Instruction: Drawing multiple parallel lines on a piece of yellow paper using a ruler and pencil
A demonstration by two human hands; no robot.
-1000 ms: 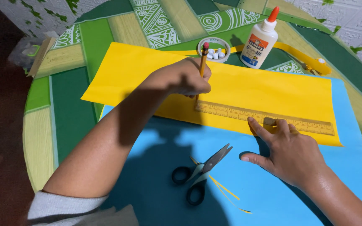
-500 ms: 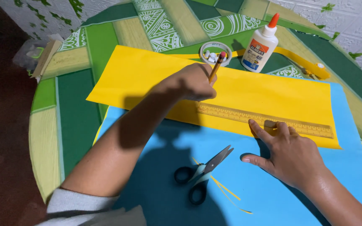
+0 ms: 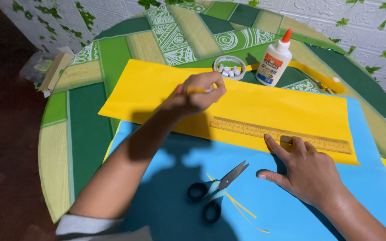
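Note:
My left hand (image 3: 197, 96) is closed around a yellow pencil (image 3: 193, 90) with a pink eraser end, over a yellow paper sheet (image 3: 273, 107). A yellow-brown ruler (image 3: 255, 129) lies along the sheet's near edge. My right hand (image 3: 307, 172) presses its fingertips on the ruler's right part, palm resting on a blue paper sheet (image 3: 291, 214). The left hand sits just beyond the ruler's left end.
Black-handled scissors (image 3: 217, 192) lie open on the blue sheet beside thin yellow paper strips (image 3: 240, 207). A white glue bottle (image 3: 273, 62) with an orange cap and a small round tub of white beads (image 3: 229, 68) stand behind the yellow sheet on the round green patterned table (image 3: 86, 125).
My left hand has tilted the pencil from upright to lying flat and shifted slightly toward the ruler. My right hand stays on the ruler.

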